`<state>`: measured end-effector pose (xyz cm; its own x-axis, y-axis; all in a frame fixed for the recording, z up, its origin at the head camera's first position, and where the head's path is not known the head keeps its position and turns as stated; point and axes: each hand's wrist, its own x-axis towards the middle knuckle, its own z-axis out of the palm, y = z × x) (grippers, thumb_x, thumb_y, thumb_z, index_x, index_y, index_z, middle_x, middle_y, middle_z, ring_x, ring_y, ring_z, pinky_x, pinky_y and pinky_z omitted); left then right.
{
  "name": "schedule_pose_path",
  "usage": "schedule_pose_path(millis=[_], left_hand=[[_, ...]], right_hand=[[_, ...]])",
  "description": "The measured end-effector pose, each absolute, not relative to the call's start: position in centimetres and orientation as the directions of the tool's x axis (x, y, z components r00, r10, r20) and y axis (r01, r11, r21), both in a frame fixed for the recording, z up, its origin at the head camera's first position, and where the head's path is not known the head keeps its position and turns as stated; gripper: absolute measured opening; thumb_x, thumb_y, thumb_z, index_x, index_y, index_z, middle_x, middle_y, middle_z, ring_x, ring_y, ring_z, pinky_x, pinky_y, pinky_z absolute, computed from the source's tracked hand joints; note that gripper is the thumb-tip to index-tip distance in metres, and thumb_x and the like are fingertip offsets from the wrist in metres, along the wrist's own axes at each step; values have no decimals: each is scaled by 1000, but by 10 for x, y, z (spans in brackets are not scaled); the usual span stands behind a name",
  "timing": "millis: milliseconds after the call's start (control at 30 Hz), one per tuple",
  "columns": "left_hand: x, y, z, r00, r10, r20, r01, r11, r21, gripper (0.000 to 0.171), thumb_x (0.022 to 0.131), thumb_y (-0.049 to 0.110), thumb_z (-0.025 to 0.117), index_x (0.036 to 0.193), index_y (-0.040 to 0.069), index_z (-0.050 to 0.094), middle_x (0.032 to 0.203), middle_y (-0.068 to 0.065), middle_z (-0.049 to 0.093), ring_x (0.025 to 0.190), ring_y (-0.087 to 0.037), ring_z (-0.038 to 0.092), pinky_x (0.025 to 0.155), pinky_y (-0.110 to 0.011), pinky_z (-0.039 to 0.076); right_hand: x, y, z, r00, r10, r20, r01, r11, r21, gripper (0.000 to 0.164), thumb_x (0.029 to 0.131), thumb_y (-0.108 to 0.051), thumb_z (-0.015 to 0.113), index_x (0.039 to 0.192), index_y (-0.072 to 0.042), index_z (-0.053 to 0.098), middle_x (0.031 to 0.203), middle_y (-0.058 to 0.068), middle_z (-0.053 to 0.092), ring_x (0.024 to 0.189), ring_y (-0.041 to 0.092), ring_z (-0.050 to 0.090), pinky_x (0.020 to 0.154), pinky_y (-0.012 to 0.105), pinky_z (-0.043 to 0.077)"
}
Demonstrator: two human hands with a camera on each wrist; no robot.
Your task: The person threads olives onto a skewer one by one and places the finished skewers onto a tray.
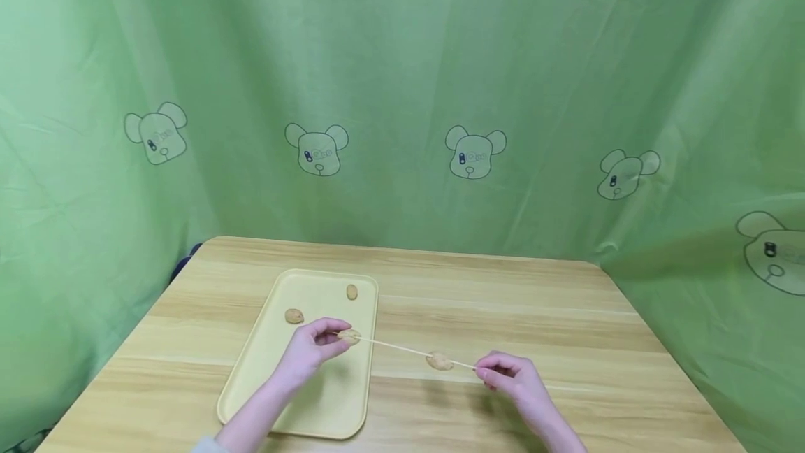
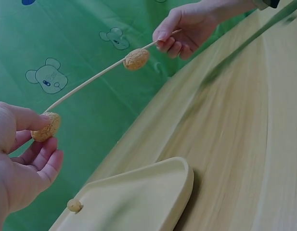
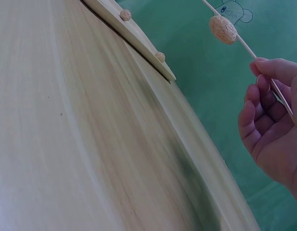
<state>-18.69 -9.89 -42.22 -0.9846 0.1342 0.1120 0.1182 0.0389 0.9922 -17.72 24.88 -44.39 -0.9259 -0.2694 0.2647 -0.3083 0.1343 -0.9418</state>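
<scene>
My right hand (image 1: pixel 512 379) pinches a thin wooden skewer (image 1: pixel 402 348) near one end, between thumb and forefinger. The skewer slants above the table, and a tan, oval, crackle-surfaced piece (image 1: pixel 439 361) sits on it a short way from the right fingertips. At the skewer's other end, my left hand (image 1: pixel 311 349) pinches a second such oval piece (image 2: pixel 46 127) between thumb and fingers, over the tray (image 1: pixel 264 369). The skewer's tip is hidden by that piece and the left fingers. Two more tan pieces lie on the tray, one oval piece (image 1: pixel 293 316) at the left and a smaller-looking piece (image 1: pixel 351 291) farther back.
The cream, low-rimmed tray stands on the left half of a wood-grain table (image 1: pixel 534 306). A green curtain (image 1: pixel 390 75) with bear-head drawings hangs along the back and both sides of the table.
</scene>
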Motion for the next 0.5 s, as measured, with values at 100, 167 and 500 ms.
schedule_pose_path(millis=[100, 167, 500], left_hand=[[-187, -98, -422, -987, 127, 95, 101, 37, 994, 34, 77, -4, 67, 108, -13, 57, 87, -5, 62, 78, -11, 56, 71, -19, 50], [-187, -98, -423, -989, 119, 83, 88, 41, 995, 34, 76, -4, 67, 108, -12, 58, 86, -5, 62, 78, -12, 55, 71, -19, 49], [-188, -101, -425, -992, 99, 81, 86, 49, 995, 33, 75, -6, 67, 107, -12, 58, 87, -6, 62, 78, -13, 56, 72, -19, 49]], right_hand=[[-178, 249, -443, -922, -275, 274, -318, 132, -939, 8, 82, 4, 61, 88, 7, 65, 72, -6, 58, 63, 5, 52, 55, 26, 47], [-178, 249, -444, -920, -282, 273, -319, 129, -939, 9, 82, 4, 61, 88, 9, 64, 72, -6, 58, 63, 5, 52, 55, 27, 46], [-181, 248, -444, -913, -296, 281, -331, 133, -934, 7, 81, 5, 62, 87, 8, 64, 70, -7, 57, 62, 5, 52, 54, 28, 45]])
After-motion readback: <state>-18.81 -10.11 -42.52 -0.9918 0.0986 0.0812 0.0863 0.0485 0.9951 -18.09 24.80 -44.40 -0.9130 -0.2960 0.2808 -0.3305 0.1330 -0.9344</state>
